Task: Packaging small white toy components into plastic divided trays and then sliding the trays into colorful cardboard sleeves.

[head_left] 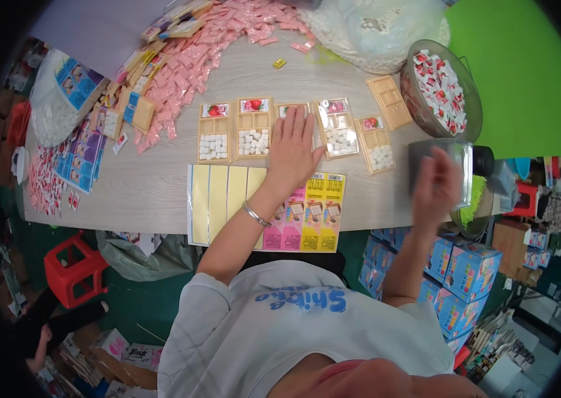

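Observation:
My left hand (292,146) lies flat, fingers stretched, over a small tan tray and covers most of it. Two trays stand to its left, a far-left tray (214,126) and a nearer tray (254,118), each with a strawberry packet on top and white cubes below. To its right, a tray under a clear cover (337,127) and a slightly turned tray (371,126) also hold white cubes. Smeared by motion, my right hand (436,186) is at a clear box (426,154) on the right; its fingers cannot be made out well. Below my left hand lies a sheet of colored labels (323,212).
An empty tray (390,103) lies by a bowl (473,126) of red-and-white packets. Pink sachets (187,73) are heaped at the far left, near stacked trays (138,109). A big plastic bag (376,30) stands at the back. Blue boxes (469,268) and a red stool (75,268) are below the table.

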Motion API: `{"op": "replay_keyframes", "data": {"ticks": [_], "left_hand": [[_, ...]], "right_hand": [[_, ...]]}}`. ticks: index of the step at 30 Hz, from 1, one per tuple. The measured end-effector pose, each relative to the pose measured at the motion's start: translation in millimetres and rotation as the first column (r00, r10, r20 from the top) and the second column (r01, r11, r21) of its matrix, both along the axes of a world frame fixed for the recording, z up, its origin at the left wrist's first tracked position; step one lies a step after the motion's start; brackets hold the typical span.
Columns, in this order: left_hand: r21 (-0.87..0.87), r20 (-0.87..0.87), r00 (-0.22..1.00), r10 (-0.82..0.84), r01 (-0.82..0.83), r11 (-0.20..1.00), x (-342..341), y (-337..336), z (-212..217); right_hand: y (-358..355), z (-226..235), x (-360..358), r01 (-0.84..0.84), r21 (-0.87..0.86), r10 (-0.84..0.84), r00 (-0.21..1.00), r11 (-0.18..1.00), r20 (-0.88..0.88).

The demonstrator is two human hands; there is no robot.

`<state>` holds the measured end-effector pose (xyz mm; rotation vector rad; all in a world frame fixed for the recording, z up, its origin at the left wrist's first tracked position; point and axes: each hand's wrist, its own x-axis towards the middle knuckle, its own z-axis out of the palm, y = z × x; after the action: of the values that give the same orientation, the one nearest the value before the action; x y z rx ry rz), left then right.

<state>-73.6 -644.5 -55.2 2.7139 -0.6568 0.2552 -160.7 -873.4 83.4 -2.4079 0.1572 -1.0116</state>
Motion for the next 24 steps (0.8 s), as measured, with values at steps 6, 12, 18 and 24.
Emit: {"op": "replay_keyframes", "data": {"ticks": [6, 12, 18, 24], "left_hand": [[0.015, 0.007, 1.0, -0.02, 0.02, 1.0, 9.3, 6.0, -3.4], [-0.12, -0.077, 0.994, -0.073, 0.063, 0.991, -19.0, 7.4, 38.9], [-0.358, -0.225, 0.953, -0.203, 0.113, 0.927, -60.5, 26.7, 69.2], [-0.4, -0.274, 0.931, -0.242, 0.118, 0.909, -74.1, 28.1, 67.0]], "right_hand": [[-117.4, 24.1, -21.9, 0.065, 0.236, 0.069, 0.852, 0.97, -0.52], [-147.9, 30.2, -16.5, 0.216, 0.564, 0.193, 0.794, 0.797, -0.577], [-156.8, 23.6, -17.3, 0.189, 0.608, 0.259, 0.779, 0.771, -0.571], [-152.8, 25.1, -18.5, 0.172, 0.586, 0.253, 0.781, 0.792, -0.571]]}}
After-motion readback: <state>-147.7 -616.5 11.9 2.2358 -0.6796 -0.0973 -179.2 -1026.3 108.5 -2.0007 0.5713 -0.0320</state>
